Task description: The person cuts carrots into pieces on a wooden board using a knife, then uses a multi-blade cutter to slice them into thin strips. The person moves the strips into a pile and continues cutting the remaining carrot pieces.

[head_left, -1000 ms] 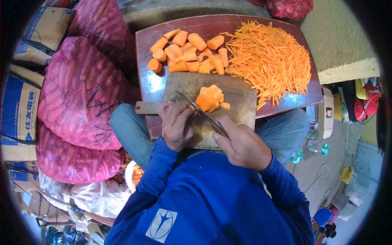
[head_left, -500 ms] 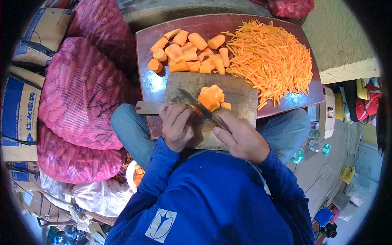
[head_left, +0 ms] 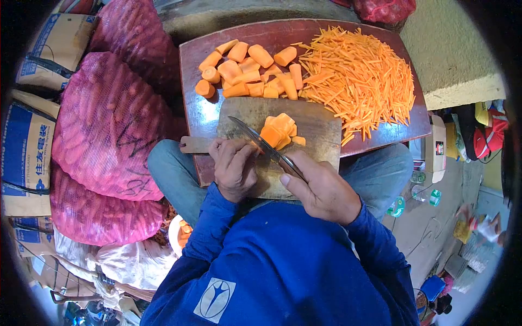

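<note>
Head view: I see the knife (head_left: 261,140) tip farther left than before, right fingers (head_left: 304,164) wrapped round its handle; left fingers (head_left: 235,155) curled, hold unclear, near carrot slices (head_left: 279,130) on the board (head_left: 319,130).

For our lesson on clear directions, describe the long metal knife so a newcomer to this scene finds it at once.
Start at the glossy red-brown wooden table, then the worn brown wooden board over its near edge. Slanting across the board, gripped in the person's right hand, is the long metal knife. Its dark, thin, pointed shape sets it apart from the blocky orange carrot slices beside it.
</note>
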`<state>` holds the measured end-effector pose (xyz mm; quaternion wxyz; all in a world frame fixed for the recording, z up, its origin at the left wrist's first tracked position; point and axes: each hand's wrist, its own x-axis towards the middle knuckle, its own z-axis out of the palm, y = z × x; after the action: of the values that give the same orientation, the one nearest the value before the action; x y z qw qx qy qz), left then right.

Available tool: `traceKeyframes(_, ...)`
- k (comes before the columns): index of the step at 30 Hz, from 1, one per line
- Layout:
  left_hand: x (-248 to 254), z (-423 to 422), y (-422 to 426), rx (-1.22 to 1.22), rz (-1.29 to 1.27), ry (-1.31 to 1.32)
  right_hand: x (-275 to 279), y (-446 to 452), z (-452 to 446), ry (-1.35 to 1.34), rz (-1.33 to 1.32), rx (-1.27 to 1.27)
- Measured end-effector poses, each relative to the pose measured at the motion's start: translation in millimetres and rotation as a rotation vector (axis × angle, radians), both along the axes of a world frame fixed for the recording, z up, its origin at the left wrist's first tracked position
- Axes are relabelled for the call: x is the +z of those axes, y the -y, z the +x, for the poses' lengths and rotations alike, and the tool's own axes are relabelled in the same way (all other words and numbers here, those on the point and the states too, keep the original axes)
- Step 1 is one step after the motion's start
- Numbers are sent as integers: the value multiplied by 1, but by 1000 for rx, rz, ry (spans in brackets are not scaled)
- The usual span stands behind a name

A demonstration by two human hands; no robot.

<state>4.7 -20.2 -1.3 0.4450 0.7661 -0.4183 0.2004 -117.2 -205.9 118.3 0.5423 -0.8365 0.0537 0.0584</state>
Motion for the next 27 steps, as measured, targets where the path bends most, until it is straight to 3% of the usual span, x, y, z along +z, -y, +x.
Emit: traceKeyframes(27,-9,1,-1,14,20,85,-9,-4,0,-93,-86,32)
